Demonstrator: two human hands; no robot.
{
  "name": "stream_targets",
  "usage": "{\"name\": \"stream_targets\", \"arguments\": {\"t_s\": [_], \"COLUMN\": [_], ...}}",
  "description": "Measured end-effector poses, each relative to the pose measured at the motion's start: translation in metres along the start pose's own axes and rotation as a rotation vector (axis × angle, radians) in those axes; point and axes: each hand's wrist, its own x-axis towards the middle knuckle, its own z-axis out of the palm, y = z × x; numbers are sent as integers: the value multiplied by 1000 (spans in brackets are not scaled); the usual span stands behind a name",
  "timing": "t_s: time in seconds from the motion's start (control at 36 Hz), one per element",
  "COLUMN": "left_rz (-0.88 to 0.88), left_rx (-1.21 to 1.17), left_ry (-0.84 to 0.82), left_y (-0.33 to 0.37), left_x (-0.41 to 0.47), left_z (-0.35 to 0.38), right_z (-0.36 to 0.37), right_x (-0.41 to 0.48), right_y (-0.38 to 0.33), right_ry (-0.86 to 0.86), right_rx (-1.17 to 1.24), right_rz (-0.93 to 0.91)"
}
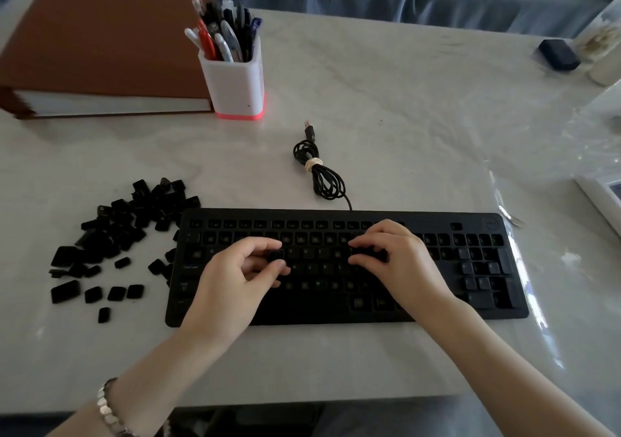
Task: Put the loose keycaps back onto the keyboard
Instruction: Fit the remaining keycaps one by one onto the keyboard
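By left hand (232,275), one keycap (276,255) is being pinched onto the keyboard (336,315), with square downward pressing likely needed next; right hand (400,262) curled, grasp cannot be told.

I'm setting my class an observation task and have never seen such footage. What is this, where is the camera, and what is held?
There is no machine: these are a person's two bare hands, filmed by one head-worn camera looking down. On the pale table lie a black keyboard, a heap of loose keycaps to its left, its bundled cable, a pen holder and a brown binder. The left hand pinches one keycap over the letter rows. The right hand rests curled fingers on the keyboard; whether its grip holds anything is unclear.
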Motion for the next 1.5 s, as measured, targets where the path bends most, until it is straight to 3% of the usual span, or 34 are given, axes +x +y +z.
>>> {"name": "stream_targets", "arguments": {"t_s": [0.28,0.36,0.5,0.78,0.97,1.11,1.28,1.5], "left_rz": [27,63,158,435,528,578,520,550], "left_rx": [1,-52,-125,57,116,138,-28,-65], "left_ry": [-19,-32,-45,-93,-147,-104,-37,-6], "left_y": [4,11,26,25,23,24,29,35], "left_x": [-2,-4,-6,1,1,1,4,4], "left_z": [2,5,9,8,8,10,15,17], "right_z": [-4,-10,-18,-18,-15,-19,-17,-20], "right_x": [-9,-15,-21,-22,-26,-26,-25,-27], "right_y": [-4,-22,-64,-79,-80,-84,-85,-87], "right_ry": [35,70,-168,-169,-170,-119,-2,58], "right_rx": [28,166,639,882,1008,1124,1131,1080], "right_rz": [25,43,265,472,559,501,419,258]}}
